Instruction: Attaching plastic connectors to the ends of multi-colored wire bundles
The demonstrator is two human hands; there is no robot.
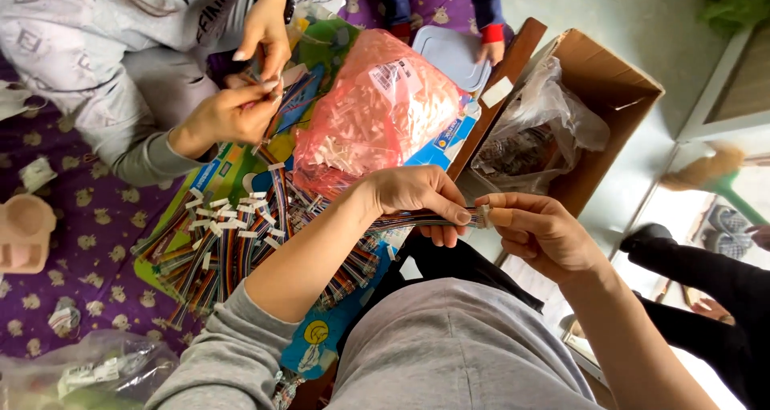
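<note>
My left hand [417, 197] pinches a flat multicoloured ribbon cable [405, 220] near its end. My right hand [539, 232] grips a small white connector [484, 215] at the tip of that same cable. Both hands meet above my lap, right of a pile of several ribbon cables with white connectors [228, 245] lying on a colourful mat [321, 338]. A pink plastic bag of white connectors [377, 109] rests just beyond my left hand.
Another person's hands [245, 81] work on a cable at the top left. A cardboard box [609, 89] with a clear bag of dark parts [533, 137] stands at the right. A child's hand [488, 50] touches a pale lid [451, 53]. A clear bag [88, 370] lies bottom left.
</note>
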